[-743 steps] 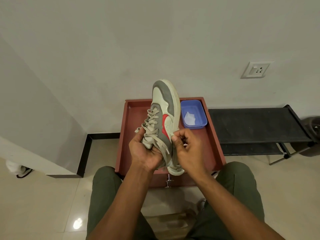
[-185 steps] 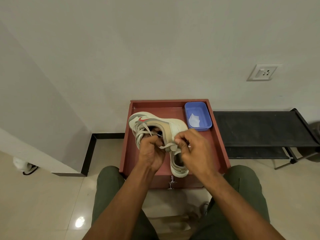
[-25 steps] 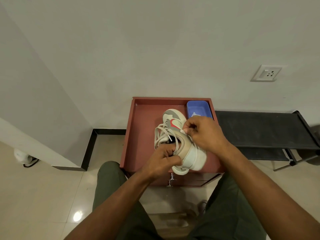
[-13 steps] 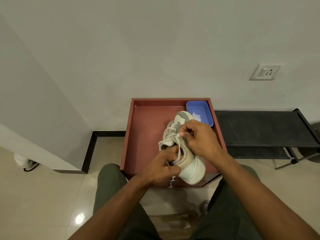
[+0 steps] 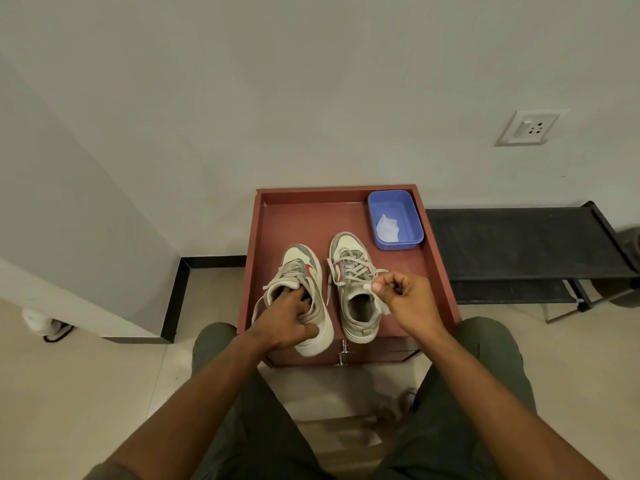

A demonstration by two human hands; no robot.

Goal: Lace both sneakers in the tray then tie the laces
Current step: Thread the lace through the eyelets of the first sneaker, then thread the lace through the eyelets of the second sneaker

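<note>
While both sneakers sit side by side in the red tray (image 5: 277, 216), we judge lacing done on both, tying still open. Left sneaker (image 5: 301, 289), far from the blue tub (image 5: 394, 220): our left hand (image 5: 287, 320) grips its heel collar, fingers inside the opening. Right sneaker (image 5: 353, 289), just below the tub: our right hand (image 5: 401, 296) pinches its loose lace end (image 5: 375, 280) beside the collar. No bow visible on either.

Head-worn wide view, facing forward and down (single camera), close above tray (image 5: 440, 265)
</note>
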